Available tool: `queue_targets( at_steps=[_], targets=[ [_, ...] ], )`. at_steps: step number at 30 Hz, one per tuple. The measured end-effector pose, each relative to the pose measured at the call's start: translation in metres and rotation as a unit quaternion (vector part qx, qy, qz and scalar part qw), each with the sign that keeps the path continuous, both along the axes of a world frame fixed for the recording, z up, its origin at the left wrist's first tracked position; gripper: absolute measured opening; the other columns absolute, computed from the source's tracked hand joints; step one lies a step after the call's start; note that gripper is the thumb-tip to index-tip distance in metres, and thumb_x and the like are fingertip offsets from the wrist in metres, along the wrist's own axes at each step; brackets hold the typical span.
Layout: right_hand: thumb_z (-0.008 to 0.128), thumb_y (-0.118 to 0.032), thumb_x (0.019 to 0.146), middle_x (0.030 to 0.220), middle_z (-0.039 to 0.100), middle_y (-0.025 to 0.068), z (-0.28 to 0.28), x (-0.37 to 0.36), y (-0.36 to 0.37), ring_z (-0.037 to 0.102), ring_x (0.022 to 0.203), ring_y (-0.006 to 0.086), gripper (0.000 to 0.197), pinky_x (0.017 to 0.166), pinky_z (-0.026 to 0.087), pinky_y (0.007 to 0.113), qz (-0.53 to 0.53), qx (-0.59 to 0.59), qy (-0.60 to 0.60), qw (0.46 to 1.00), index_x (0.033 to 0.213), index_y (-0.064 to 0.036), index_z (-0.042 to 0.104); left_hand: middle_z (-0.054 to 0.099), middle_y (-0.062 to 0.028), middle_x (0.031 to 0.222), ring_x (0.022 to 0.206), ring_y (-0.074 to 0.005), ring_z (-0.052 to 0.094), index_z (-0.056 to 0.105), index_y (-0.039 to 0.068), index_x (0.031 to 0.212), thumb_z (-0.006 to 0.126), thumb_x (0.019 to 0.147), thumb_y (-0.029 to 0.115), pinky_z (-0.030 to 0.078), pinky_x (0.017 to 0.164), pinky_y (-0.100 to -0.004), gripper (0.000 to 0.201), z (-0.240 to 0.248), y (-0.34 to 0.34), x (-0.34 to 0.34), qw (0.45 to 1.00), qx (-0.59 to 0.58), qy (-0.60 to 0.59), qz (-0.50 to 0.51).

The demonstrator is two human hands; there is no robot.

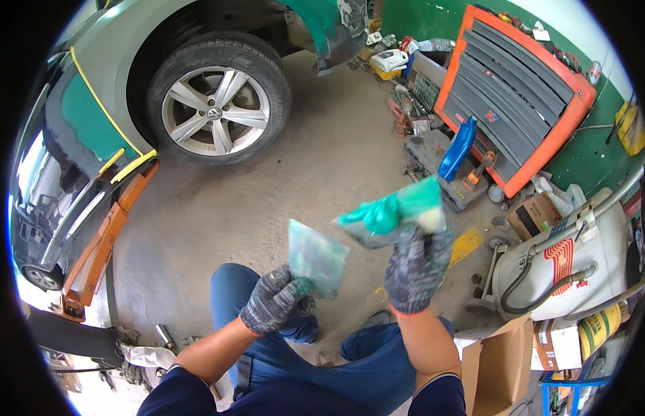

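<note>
My left hand (275, 303), in a grey knit glove, is closed on a thin, square putty scraper (317, 258) smeared with pale green. My right hand (418, 269), gloved the same way, grips a flat plate (430, 216) by its near edge. A lump of bright green putty (379, 216) lies across that plate, slightly blurred. Scraper and plate are held apart, above my knees. Ahead on the left stands a car with its wheel (216, 112) and a green-patched door (90, 125). More green covers a body panel (321, 28) beyond the wheel.
An orange lift arm (104, 243) reaches under the car. At right are a red-orange tool cabinet (516, 90), a blue bottle (458, 149) on a grey case (433, 173), and a white tank (565, 263) with hoses. An open cardboard box (499, 367) stands by my right elbow.
</note>
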State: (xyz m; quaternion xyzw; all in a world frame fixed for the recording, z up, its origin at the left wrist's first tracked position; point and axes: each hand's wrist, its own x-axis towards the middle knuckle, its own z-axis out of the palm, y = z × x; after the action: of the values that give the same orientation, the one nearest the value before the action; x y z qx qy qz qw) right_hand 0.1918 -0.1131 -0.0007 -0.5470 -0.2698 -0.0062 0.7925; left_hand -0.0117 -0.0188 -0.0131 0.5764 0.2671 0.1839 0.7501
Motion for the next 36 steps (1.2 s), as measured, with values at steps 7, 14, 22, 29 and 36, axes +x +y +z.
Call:
queue_targets(
  at_steps=[7, 14, 22, 29, 36],
  targets=[
    [0.061, -0.005, 0.093, 0.098, 0.069, 0.0130, 0.014, -0.022, -0.008, 0.068, 0.084, 0.0209, 0.019, 0.073, 0.055, 0.030, 0.261, -0.118, -0.112, 0.951, 0.111, -0.0016, 0.063, 0.059, -0.0001, 0.070, 0.053, -0.0065, 0.051, 0.059, 0.007, 0.105, 0.058, 0.096, 0.016, 0.042, 0.048, -0.0220, 0.013, 0.009, 0.002, 0.001, 0.994, 0.101, 0.018, 0.040],
    [0.064, 0.000, 0.087, 0.103, 0.069, 0.0172, 0.024, -0.009, 0.002, 0.069, 0.090, 0.0287, 0.024, 0.081, 0.055, 0.034, 0.282, -0.187, -0.345, 0.876, 0.111, 0.0003, 0.066, 0.059, 0.0024, 0.075, 0.061, -0.0052, 0.051, 0.060, 0.006, 0.108, 0.057, 0.096, 0.013, 0.041, 0.054, -0.0211, 0.014, -0.010, 0.014, -0.012, 0.985, 0.156, -0.007, 0.079],
    [0.064, -0.005, 0.089, 0.105, 0.069, 0.0152, 0.003, 0.010, 0.008, 0.068, 0.093, 0.0285, 0.026, 0.085, 0.055, 0.037, 0.244, -0.248, -0.414, 0.841, 0.115, -0.0016, 0.063, 0.056, 0.0036, 0.074, 0.059, -0.0045, 0.049, 0.061, 0.001, 0.111, 0.057, 0.095, 0.016, 0.039, 0.053, -0.0205, 0.021, 0.006, 0.009, -0.008, 0.992, 0.040, -0.033, 0.119],
    [0.056, -0.037, 0.098, 0.075, 0.050, -0.0079, 0.012, 0.009, 0.011, 0.044, 0.061, 0.0010, 0.037, 0.051, 0.035, 0.016, 0.440, -0.084, 0.303, 0.841, 0.121, -0.0084, 0.062, 0.062, -0.0065, 0.083, 0.069, -0.0186, 0.060, 0.064, 0.003, 0.101, 0.067, 0.087, 0.010, 0.048, 0.059, -0.0312, 0.016, -0.052, -0.015, -0.010, 0.971, 0.078, -0.022, -0.225],
    [0.055, -0.009, 0.095, 0.121, 0.062, 0.0173, -0.042, 0.020, 0.016, 0.062, 0.107, 0.0287, 0.031, 0.090, 0.051, 0.038, 0.487, -0.156, -0.233, 0.827, 0.125, -0.0039, 0.059, 0.062, -0.0043, 0.076, 0.060, -0.0128, 0.059, 0.062, 0.004, 0.103, 0.067, 0.087, 0.015, 0.047, 0.054, -0.0264, 0.020, -0.016, -0.004, 0.006, 0.977, -0.167, -0.047, -0.125]
  ],
)
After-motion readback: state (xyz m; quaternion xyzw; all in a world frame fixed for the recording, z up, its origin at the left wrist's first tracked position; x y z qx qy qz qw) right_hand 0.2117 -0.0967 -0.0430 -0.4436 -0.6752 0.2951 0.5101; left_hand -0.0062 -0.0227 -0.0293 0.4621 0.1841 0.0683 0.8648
